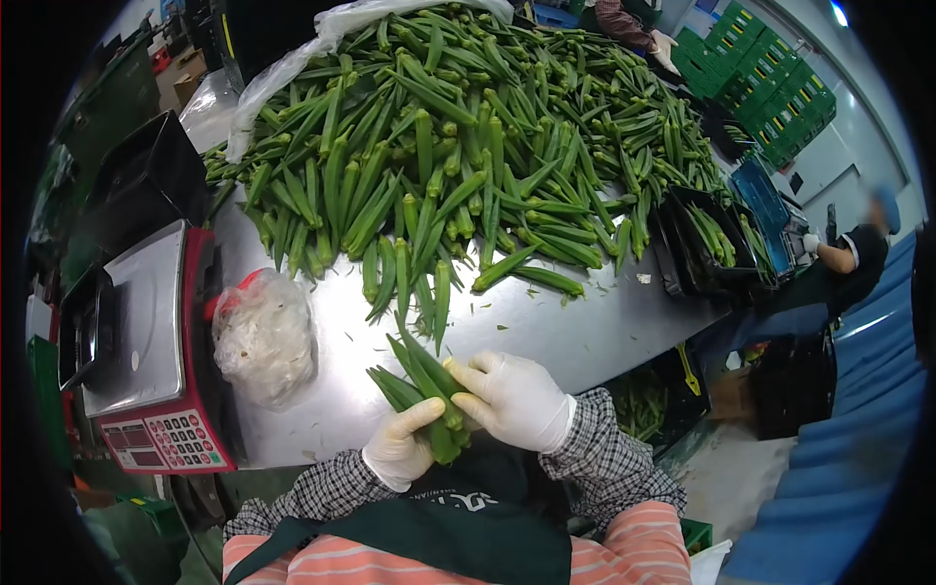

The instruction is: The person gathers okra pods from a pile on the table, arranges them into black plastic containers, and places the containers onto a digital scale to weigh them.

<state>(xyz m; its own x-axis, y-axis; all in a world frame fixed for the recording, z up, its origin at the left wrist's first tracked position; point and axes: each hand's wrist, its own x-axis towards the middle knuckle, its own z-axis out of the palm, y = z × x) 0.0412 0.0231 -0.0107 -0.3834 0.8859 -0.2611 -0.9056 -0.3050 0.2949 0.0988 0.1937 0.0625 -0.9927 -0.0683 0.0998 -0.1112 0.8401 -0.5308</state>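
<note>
A small bunch of okra [426, 375] is held between my two gloved hands, just above the near edge of the metal table. My left hand [403, 444] grips the bunch from the left, its thumb across the pods. From the right, my right hand [512, 398] has its fingers closed on the upper pods of the same bunch. Beyond them a large heap of okra [468, 146] covers the back of the table, with a few loose pods [441, 292] at its near side. My palms and some fingertips are hidden.
At left stands a red-and-silver scale [146, 341] with a black tray [88, 327] on it. Beside it lies a bundled clear plastic bag [263, 336]. Black crates with okra [707, 239] sit at the table's right end. Co-workers [848, 263] stand at right and behind the heap.
</note>
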